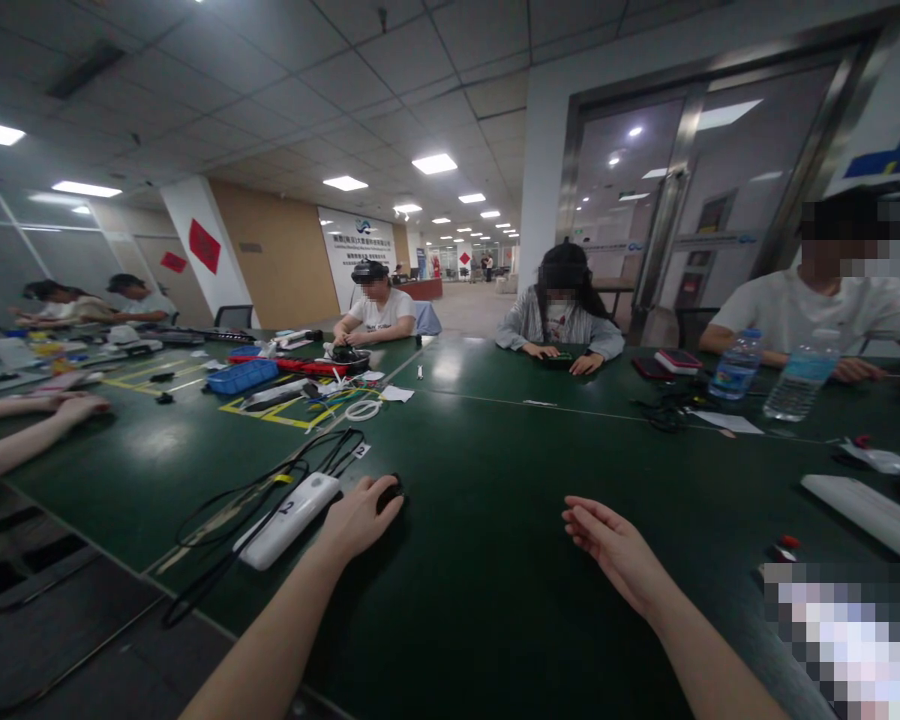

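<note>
On the green table (480, 540), left of centre, my left hand (360, 515) has its fingers round a small black object (391, 492), mostly hidden by the hand. Just left of that hand lies a white power strip (289, 520) marked 2, with black cables beside it. My right hand (607, 545) is at the right of centre, palm turned inward, its fingers slightly bent and holding nothing visible.
Across the table sit several people. A blue basket (241, 377), a red tray (300, 366) and loose cables occupy the back left. Two water bottles (735, 366) (802, 378) stand back right. A white bar (870, 512) and a pixelated bright area lie right.
</note>
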Tool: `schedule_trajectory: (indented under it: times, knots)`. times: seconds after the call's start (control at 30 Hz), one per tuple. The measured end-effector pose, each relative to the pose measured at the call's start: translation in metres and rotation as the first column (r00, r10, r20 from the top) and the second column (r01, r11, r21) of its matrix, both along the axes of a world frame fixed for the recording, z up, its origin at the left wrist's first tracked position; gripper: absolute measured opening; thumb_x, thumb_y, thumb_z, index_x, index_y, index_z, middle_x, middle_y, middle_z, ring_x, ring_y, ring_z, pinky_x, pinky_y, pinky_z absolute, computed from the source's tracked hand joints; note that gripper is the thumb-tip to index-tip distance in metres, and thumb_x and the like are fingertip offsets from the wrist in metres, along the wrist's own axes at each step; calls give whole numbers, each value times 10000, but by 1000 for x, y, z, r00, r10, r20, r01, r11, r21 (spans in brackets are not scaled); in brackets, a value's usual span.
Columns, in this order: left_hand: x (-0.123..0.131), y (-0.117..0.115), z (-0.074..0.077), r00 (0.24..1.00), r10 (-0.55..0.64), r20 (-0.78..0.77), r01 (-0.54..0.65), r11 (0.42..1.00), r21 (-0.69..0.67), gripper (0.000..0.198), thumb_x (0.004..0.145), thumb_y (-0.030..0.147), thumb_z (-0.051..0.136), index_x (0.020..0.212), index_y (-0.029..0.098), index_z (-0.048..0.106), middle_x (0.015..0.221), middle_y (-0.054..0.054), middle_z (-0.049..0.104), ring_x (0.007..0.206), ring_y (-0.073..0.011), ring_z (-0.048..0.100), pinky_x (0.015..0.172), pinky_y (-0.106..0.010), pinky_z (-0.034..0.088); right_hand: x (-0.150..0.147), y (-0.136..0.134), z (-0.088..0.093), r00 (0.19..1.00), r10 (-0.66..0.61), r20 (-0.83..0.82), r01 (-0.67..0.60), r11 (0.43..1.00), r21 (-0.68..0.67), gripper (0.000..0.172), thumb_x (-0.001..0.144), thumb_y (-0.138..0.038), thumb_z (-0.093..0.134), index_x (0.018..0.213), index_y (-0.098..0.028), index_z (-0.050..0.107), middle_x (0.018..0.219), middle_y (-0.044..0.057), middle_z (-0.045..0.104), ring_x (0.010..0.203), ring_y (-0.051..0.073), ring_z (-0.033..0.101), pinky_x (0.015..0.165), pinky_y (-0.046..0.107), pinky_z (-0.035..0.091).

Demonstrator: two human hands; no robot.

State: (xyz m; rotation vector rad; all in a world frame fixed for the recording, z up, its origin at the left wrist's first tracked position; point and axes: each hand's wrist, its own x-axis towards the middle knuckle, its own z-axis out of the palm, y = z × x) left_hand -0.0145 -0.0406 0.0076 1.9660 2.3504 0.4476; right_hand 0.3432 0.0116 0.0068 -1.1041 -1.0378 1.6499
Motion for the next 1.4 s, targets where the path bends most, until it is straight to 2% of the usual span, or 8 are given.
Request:
schedule_trajectory:
  times: [0.1,0.23,0.43,0.67,0.93,1.07,1.23,1.4]
  knots:
    - [4,1,0,1000,-8,-24,7,1000,-5,469,753,550,385,1181,365,441,1003,-47,490,802,-186,551,648,-275,400,0,1,-2,1000,5,-10,-5,1000,7,298,664,-332,640,930,-199,628,844,38,643,796,183,583,722,301,466]
    - [6,3,-3,998,-65,-25,66,997,34,370,788,488,371,1117,379,499,959,-32,493,824,-174,545,667,-260,396,-1,1,-4,1000,6,-15,-6,1000,31,293,673,-337,633,932,-201,625,842,33,643,798,177,578,730,302,462]
    - [-7,11,-16,983,-44,176,24,993,115,303,779,441,403,966,287,584,950,-21,512,817,-161,547,680,-254,407,-1,-2,0,1000,-2,-6,2,1000,31,269,673,-337,632,908,-206,635,822,34,648,775,172,580,722,301,466]
    - [-21,23,-26,867,-111,486,11,979,205,326,768,433,386,833,176,575,748,-15,594,740,-168,549,697,-275,415,-2,-3,4,1000,-18,6,17,1000,15,255,664,-332,640,891,-216,641,820,32,648,787,180,582,731,309,469]
    - [-19,20,-17,757,3,653,-166,968,188,304,728,438,408,683,167,537,617,10,567,645,-155,552,620,-263,417,-1,0,-1,1000,-17,8,17,1000,4,270,671,-324,636,915,-208,631,831,31,647,795,177,583,727,299,470]
    - [-20,21,-15,603,67,795,-302,941,150,271,730,413,438,728,157,528,736,-23,608,676,-150,571,551,-242,414,0,2,-3,1000,-9,-7,9,1000,1,273,672,-328,636,918,-209,630,831,30,648,794,176,584,725,300,472]
    - [-21,25,-15,217,-27,976,-442,888,123,169,734,314,507,745,150,468,823,-42,608,582,-95,580,520,-223,442,1,3,-4,1000,-17,-3,17,1000,-3,283,660,-336,646,914,-211,634,830,31,647,795,187,587,739,321,473]
    - [-25,24,-11,57,-103,993,-500,858,118,106,730,200,557,698,144,473,673,4,585,571,-66,576,602,-207,477,1,3,-5,1000,1,-5,-1,1000,1,287,674,-337,634,936,-219,625,848,28,646,815,187,585,742,318,475]
